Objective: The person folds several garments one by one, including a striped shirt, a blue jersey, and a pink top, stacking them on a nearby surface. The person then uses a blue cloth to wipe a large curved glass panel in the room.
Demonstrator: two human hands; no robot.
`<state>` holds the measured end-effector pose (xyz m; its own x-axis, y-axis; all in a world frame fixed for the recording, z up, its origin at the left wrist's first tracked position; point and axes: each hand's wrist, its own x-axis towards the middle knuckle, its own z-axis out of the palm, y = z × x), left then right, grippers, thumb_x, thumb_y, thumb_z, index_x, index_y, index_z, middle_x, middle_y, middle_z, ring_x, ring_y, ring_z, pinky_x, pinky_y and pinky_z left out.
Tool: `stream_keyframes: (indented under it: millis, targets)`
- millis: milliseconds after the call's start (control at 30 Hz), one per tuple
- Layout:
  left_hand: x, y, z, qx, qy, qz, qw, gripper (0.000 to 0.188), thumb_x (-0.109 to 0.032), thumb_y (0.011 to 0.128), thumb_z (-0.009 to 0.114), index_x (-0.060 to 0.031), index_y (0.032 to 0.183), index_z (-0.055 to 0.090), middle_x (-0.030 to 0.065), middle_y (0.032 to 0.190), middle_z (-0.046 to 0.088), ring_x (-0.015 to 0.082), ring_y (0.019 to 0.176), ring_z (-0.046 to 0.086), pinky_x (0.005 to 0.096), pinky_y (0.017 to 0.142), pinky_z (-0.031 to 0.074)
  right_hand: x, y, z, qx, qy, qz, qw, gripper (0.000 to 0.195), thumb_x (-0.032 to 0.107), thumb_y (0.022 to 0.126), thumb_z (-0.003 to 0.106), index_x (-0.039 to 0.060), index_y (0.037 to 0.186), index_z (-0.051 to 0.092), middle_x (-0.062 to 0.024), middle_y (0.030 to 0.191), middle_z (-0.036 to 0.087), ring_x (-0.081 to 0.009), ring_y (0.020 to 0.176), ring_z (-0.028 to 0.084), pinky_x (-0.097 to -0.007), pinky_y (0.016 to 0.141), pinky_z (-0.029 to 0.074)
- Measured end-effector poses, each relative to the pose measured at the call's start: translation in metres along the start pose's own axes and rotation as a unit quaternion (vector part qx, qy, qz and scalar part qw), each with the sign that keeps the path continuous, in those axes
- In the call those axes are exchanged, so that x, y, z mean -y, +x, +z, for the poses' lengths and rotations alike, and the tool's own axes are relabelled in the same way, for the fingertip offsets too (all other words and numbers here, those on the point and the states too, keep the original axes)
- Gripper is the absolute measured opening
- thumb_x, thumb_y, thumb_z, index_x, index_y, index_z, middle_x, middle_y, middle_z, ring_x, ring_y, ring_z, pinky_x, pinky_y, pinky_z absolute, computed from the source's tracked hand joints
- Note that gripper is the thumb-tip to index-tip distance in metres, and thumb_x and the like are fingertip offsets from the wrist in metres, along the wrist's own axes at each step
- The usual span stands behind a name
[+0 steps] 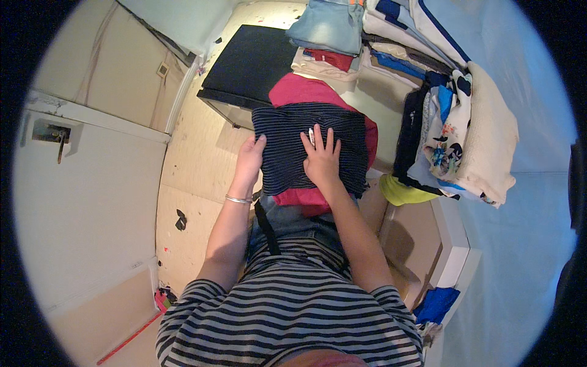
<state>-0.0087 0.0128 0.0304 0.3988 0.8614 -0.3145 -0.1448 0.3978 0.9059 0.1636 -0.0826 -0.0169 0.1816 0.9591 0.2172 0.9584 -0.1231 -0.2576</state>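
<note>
A folded dark garment with thin pale stripes (284, 151) lies across my lap, over a crimson cloth (305, 89) that shows beyond its far, right and near edges. My left hand (251, 158) grips the striped garment's left edge, thumb on top and the other fingers hidden underneath. Flat on top rests my right hand (322, 160), palm down with the fingers spread. A small white label (311, 136) shows between two of its fingers.
Ahead stands a black box-like cabinet (250, 59). Folded jeans (326, 25) top a clothes stack beyond the garment. To the right, another pile carries a cream knit cloth (488, 137), with a lime-green cloth (406, 190) below. A white door (91, 192) is at left.
</note>
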Motion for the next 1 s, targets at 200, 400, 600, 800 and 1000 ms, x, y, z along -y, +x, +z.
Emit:
stream_keyframes:
  millis: [200,400,600,800,1000]
  targets:
    - [-0.010,-0.013,0.087,0.096,0.097,0.022,0.990,0.042,-0.011,0.097,0.047,0.0011,0.137,0.041,0.0056,0.118,0.058,0.0109,0.102,0.054,0.0253,0.087,0.044,-0.015,-0.014,0.002,-0.013,0.062,-0.032,0.998,0.053,0.017,0.086,0.052,0.0082,0.137,0.045,-0.0130,0.151,0.026,-0.0432,0.137,0.022,-0.0583,0.110,0.020]
    - [-0.002,-0.009,0.167,0.187,0.179,0.020,0.966,0.058,-0.010,0.095,0.052,-0.0034,0.146,0.025,0.0005,0.069,0.054,0.0078,0.058,0.052,0.0216,0.055,0.043,-0.031,-0.051,-0.037,-0.044,0.656,0.368,0.657,0.052,0.040,0.097,0.037,0.0037,0.132,0.046,-0.0100,0.133,0.046,-0.0273,0.121,0.044,-0.0398,0.104,0.034]
    - [0.078,0.021,0.185,0.216,0.197,0.038,0.956,0.055,-0.008,0.095,0.050,-0.0018,0.145,0.026,0.0084,0.081,0.064,0.0115,0.072,0.059,0.0243,0.068,0.047,-0.091,-0.103,-0.017,-0.008,0.703,0.367,0.609,0.061,0.050,0.093,0.049,-0.0017,0.125,0.052,-0.0153,0.121,0.059,-0.0264,0.107,0.058,-0.0390,0.091,0.047]
    - [0.064,0.027,0.164,0.227,0.442,0.324,0.805,0.040,-0.009,0.089,0.054,-0.0054,0.129,0.050,0.0116,0.110,0.061,0.0228,0.099,0.056,0.0336,0.089,0.044,-0.080,-0.109,-0.027,-0.057,0.205,0.315,0.925,0.051,0.029,0.079,0.070,-0.0073,0.113,0.055,-0.0255,0.106,0.057,-0.0431,0.101,0.054,-0.0443,0.089,0.045]
    - [0.036,0.051,0.152,0.124,0.635,0.401,0.648,0.041,-0.027,0.081,0.064,-0.0271,0.122,0.057,0.0164,0.136,0.043,0.0398,0.128,0.035,0.0521,0.105,0.025,-0.091,-0.108,0.000,-0.155,0.371,0.397,0.825,0.052,0.026,0.074,0.074,-0.0046,0.111,0.055,-0.0220,0.105,0.059,-0.0376,0.100,0.057,-0.0416,0.087,0.045]
